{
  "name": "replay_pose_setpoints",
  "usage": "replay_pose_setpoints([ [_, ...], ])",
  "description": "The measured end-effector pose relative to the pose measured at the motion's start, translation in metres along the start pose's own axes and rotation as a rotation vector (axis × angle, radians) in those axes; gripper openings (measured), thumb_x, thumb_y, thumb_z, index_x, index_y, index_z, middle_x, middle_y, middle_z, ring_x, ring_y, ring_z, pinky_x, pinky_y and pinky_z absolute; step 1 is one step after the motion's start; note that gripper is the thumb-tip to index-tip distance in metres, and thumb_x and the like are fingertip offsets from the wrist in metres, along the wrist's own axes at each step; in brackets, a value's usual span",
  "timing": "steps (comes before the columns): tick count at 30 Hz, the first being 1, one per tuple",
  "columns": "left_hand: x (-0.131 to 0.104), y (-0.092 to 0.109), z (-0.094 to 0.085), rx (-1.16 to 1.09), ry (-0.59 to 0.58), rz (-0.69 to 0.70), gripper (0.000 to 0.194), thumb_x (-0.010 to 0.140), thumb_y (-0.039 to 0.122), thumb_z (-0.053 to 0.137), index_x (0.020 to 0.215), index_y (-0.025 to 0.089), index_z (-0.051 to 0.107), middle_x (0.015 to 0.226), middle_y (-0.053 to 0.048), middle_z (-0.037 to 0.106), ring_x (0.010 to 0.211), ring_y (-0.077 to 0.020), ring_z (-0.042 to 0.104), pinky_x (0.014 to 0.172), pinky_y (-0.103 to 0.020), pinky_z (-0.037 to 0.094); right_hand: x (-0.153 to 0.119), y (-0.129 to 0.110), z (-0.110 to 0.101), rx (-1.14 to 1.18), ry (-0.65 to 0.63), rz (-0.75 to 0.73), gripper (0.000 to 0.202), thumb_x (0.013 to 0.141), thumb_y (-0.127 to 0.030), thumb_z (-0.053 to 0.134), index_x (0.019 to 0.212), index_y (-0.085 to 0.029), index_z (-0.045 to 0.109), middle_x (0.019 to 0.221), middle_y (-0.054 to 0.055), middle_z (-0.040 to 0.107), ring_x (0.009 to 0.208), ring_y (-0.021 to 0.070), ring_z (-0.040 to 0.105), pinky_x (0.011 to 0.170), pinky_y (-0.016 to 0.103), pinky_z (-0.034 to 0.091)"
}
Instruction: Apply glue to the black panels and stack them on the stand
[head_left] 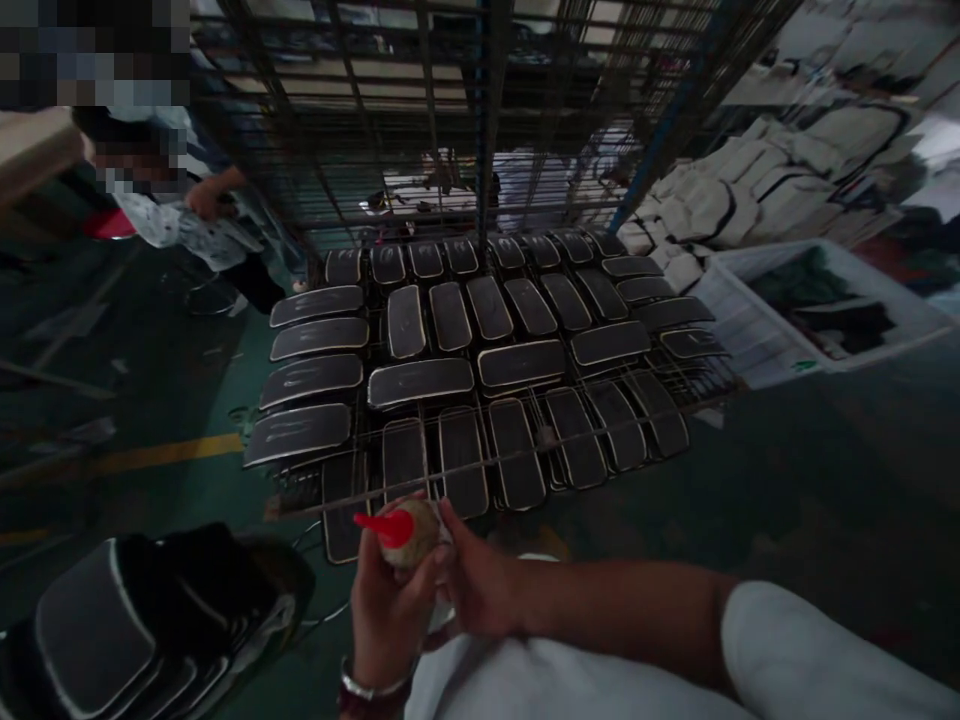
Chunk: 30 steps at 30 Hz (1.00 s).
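Observation:
A squeeze bottle (416,545) with a red pointed nozzle is held low in front of my body, its tip towards the left. My left hand (391,605) wraps round it from the left, a bracelet on the wrist. From the right, my right hand (476,572) closes on the bottle's side, and the two hands touch. Just beyond lie rows of dark rounded panels (463,460) with pale glossy edges, several of them in stacks. What the fingers cover of the bottle is hidden.
The panels rest on a wire rack (480,462), with a tall metal grid (480,120) behind. A white crate (731,320) holding dark cloth and a pile of pale bundles (750,190) are at right. Dark panels (94,630) lie stacked at lower left. A person (202,215) is at upper left.

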<state>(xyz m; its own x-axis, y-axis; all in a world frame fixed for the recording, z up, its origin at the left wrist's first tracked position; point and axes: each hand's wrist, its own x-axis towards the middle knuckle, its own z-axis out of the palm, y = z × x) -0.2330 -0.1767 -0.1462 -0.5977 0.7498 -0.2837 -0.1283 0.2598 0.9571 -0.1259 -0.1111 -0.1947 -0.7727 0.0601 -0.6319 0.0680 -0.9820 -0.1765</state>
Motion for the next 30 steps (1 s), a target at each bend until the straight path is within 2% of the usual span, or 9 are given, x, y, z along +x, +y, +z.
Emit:
replay_pose_setpoints([
  [2, -0.002, 0.003, 0.002, 0.002, 0.074, -0.015, 0.066, 0.062, 0.043, 0.1, 0.119, 0.031, 0.069, 0.111, -0.007, 0.08, 0.092, -0.0317, 0.076, 0.075, -0.041, 0.064, 0.008, -0.001, -0.007, -0.166, 0.006, 0.001, 0.11, 0.071, -0.112, 0.029, 0.12, -0.024, 0.074, 0.094, 0.009, 0.074, 0.079, 0.0291, 0.068, 0.066, 0.048, 0.058],
  [5, -0.002, 0.0, 0.003, 0.022, 0.129, 0.011, 0.063, 0.06, 0.042, 0.101, 0.114, 0.031, 0.07, 0.11, -0.005, 0.081, 0.095, -0.0315, 0.076, 0.08, -0.041, 0.065, 0.008, -0.012, -0.015, -0.516, 0.132, -0.246, 0.102, 0.079, -0.107, 0.033, 0.113, -0.02, 0.075, 0.083, 0.007, 0.071, 0.072, 0.0264, 0.066, 0.063, 0.041, 0.055],
  [9, 0.006, -0.011, 0.012, 0.051, 0.121, -0.038, 0.056, 0.065, 0.052, 0.096, 0.109, 0.025, 0.073, 0.104, -0.006, 0.081, 0.095, -0.0294, 0.076, 0.085, -0.041, 0.063, -0.019, -0.034, -0.03, -0.821, 0.329, -0.646, 0.077, 0.092, -0.084, 0.059, 0.133, -0.019, 0.069, 0.121, 0.013, 0.073, 0.098, 0.0275, 0.068, 0.089, 0.044, 0.056],
  [11, 0.015, -0.016, 0.021, 0.031, 0.117, -0.075, 0.056, 0.072, 0.057, 0.091, 0.113, 0.021, 0.074, 0.107, -0.007, 0.081, 0.097, -0.0276, 0.075, 0.086, -0.04, 0.061, -0.038, -0.042, -0.042, -1.016, 0.366, -0.87, 0.075, 0.095, -0.072, 0.068, 0.147, -0.019, 0.06, 0.14, 0.016, 0.067, 0.116, 0.03, 0.066, 0.106, 0.049, 0.051],
  [14, 0.034, -0.021, 0.039, -0.004, 0.055, -0.047, 0.053, 0.078, 0.054, 0.088, 0.116, 0.021, 0.071, 0.109, -0.007, 0.08, 0.097, -0.0242, 0.075, 0.087, -0.039, 0.06, -0.057, -0.051, -0.065, -1.288, 0.347, -1.115, 0.079, 0.093, -0.065, 0.076, 0.154, -0.019, 0.054, 0.15, 0.018, 0.062, 0.139, 0.0331, 0.055, 0.12, 0.052, 0.042],
  [17, 0.056, -0.026, 0.062, 0.023, -0.094, 0.054, 0.051, 0.077, 0.048, 0.09, 0.115, 0.022, 0.067, 0.105, -0.006, 0.078, 0.092, -0.0227, 0.074, 0.086, -0.039, 0.061, -0.06, -0.059, -0.09, -1.387, 0.375, -1.137, 0.085, 0.09, -0.056, 0.084, 0.158, -0.022, 0.049, 0.155, 0.017, 0.059, 0.144, 0.0335, 0.052, 0.123, 0.054, 0.04],
  [20, 0.072, -0.031, 0.092, 0.051, -0.212, 0.119, 0.058, 0.074, 0.046, 0.091, 0.12, 0.022, 0.065, 0.115, -0.008, 0.077, 0.102, -0.0259, 0.075, 0.094, -0.045, 0.06, -0.054, -0.071, -0.108, -1.395, 0.499, -1.115, 0.085, 0.087, -0.041, 0.089, 0.159, -0.024, 0.048, 0.153, 0.017, 0.06, 0.142, 0.035, 0.055, 0.12, 0.056, 0.043],
  [25, 0.082, -0.039, 0.148, 0.111, -0.362, 0.223, 0.061, 0.072, 0.035, 0.091, 0.126, 0.023, 0.064, 0.13, -0.011, 0.072, 0.121, -0.0313, 0.069, 0.112, -0.052, 0.051, -0.058, -0.093, -0.133, -1.353, 0.648, -1.166, 0.081, 0.084, -0.015, 0.079, 0.158, -0.022, 0.048, 0.151, 0.018, 0.063, 0.14, 0.0336, 0.058, 0.12, 0.056, 0.043],
  [30, 0.088, -0.046, 0.205, 0.121, -0.515, 0.298, 0.062, 0.075, 0.033, 0.087, 0.131, 0.024, 0.063, 0.134, -0.011, 0.072, 0.127, -0.0329, 0.068, 0.115, -0.052, 0.049, -0.089, -0.111, -0.166, -1.291, 0.802, -1.22, 0.068, 0.084, -0.011, 0.068, 0.151, -0.02, 0.057, 0.146, 0.017, 0.067, 0.135, 0.0334, 0.061, 0.118, 0.055, 0.045],
])
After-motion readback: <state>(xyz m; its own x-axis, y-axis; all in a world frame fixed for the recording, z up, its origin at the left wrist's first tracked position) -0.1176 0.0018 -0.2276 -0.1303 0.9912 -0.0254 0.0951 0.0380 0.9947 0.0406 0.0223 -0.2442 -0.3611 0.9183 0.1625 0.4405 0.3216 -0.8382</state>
